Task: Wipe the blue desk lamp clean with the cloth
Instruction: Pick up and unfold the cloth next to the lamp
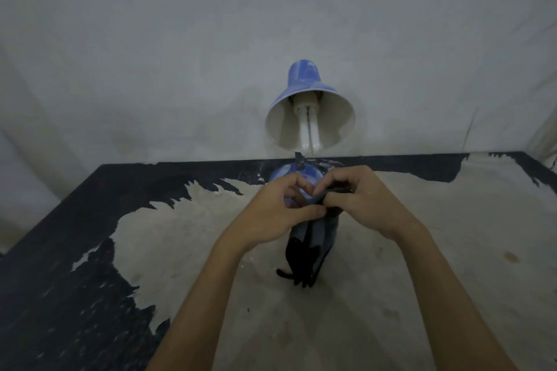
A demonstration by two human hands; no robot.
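The blue desk lamp [304, 81] stands at the far edge of the table, its white-lined shade tilted toward me with a tube bulb inside. Its round blue base [284, 173] shows just behind my hands. A dark cloth [310, 247] hangs down in front of the base, its lower end touching the table. My left hand [277, 208] and my right hand [364, 202] are side by side above the table, both pinching the top edge of the cloth between fingers and thumb.
The table [187, 250] has a dark top with much of the coating peeled off to a pale surface. A pale wall [211, 39] rises right behind the lamp. The table's left edge runs diagonally at lower left.
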